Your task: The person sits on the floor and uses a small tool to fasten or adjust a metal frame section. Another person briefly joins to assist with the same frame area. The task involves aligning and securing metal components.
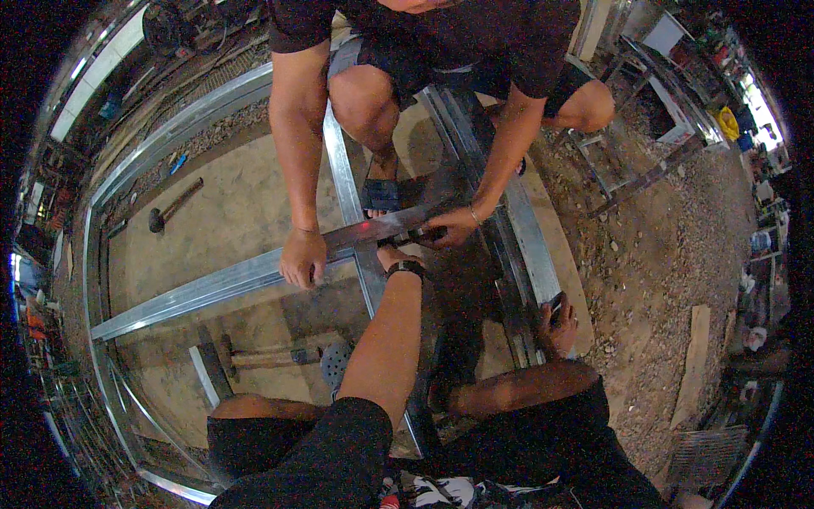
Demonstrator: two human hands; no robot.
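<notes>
My left hand (pixel 396 255), with a dark watch (pixel 405 268) at the wrist, is closed at the crossing of a metal frame, its fingers partly hidden against a crossing metal tube (pixel 229 284). A small red spot of light shows on that bar. Just beyond, a co-worker's hand (pixel 451 227) grips something dark by the joint, too small to name. The co-worker's other hand (pixel 303 256) rests on the tube. At the frame's right side, past my bent knee, my right hand (pixel 560 332) curls around a small dark object (pixel 555 310) beside a metal rail (pixel 536 254).
Inside the frame lie a mallet (pixel 176 206) and a long-handled hammer (pixel 271 356) on a sandy board. The co-worker squats opposite, a sandalled foot (pixel 381 195) between the rails. Gravel ground, a metal stand (pixel 610 170) and a wooden plank (pixel 693 365) are at the right.
</notes>
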